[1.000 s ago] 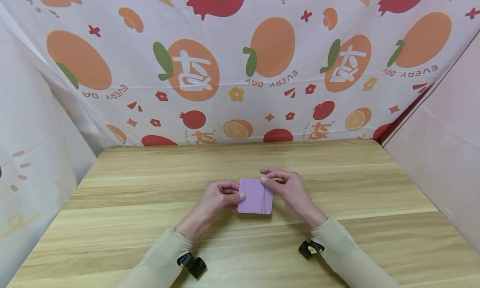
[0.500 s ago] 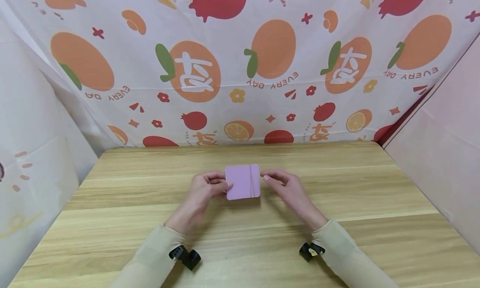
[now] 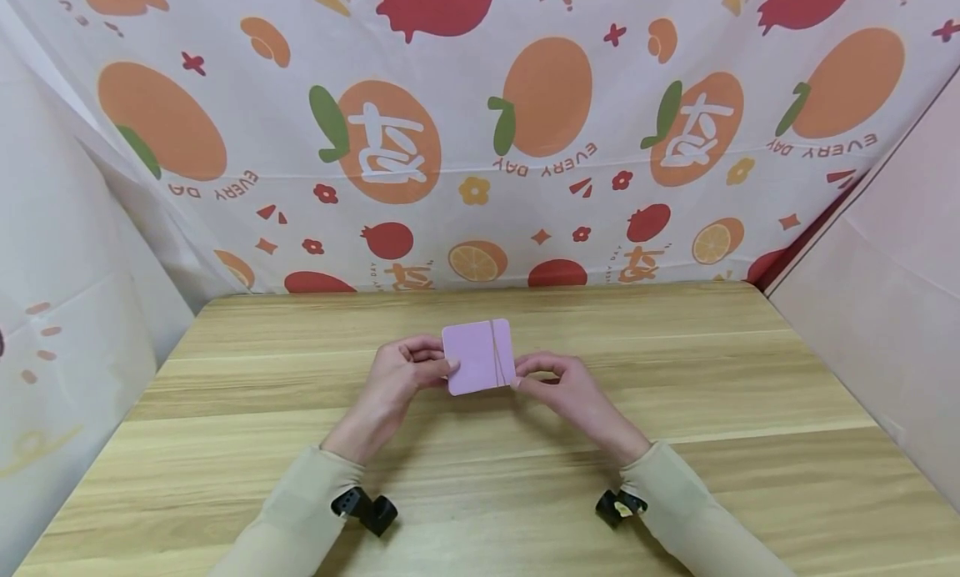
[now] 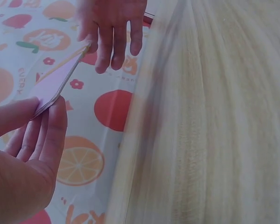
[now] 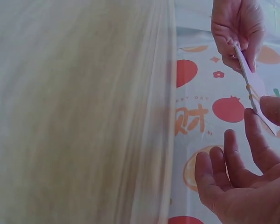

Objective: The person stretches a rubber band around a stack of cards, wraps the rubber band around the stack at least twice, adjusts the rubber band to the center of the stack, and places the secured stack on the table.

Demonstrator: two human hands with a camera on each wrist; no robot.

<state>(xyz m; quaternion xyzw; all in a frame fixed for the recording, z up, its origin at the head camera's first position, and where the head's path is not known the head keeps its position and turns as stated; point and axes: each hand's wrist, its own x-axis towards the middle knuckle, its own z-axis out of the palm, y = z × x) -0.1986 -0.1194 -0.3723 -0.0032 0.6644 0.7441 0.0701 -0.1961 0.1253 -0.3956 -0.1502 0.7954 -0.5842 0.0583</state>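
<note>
A thin purple square [image 3: 470,358] with rounded corners, layered at its edge like a small stack of cards, is held up tilted above the table. My left hand [image 3: 393,383] grips its left side, thumb on the front face and fingers behind, as the left wrist view also shows. A tan rubber band [image 3: 496,353] runs round the square near its right edge, its strands crossing slightly. At the lower right corner, my right hand [image 3: 573,393] pinches the edge between thumb and index finger. The other right fingers [image 5: 231,149] are spread loosely below. The square's back is mostly hidden.
The wooden table [image 3: 480,494] spreads under both hands. Behind it hangs a white curtain [image 3: 465,127] printed with fruit, and plain pale cloth walls [image 3: 877,310] stand at the sides. A black wrist camera [image 3: 366,510] is strapped to each sleeve.
My left hand has carried the purple square left and away from me, tilting it. My right hand left its top edge, stood apart from it, and now pinches the lower right corner.
</note>
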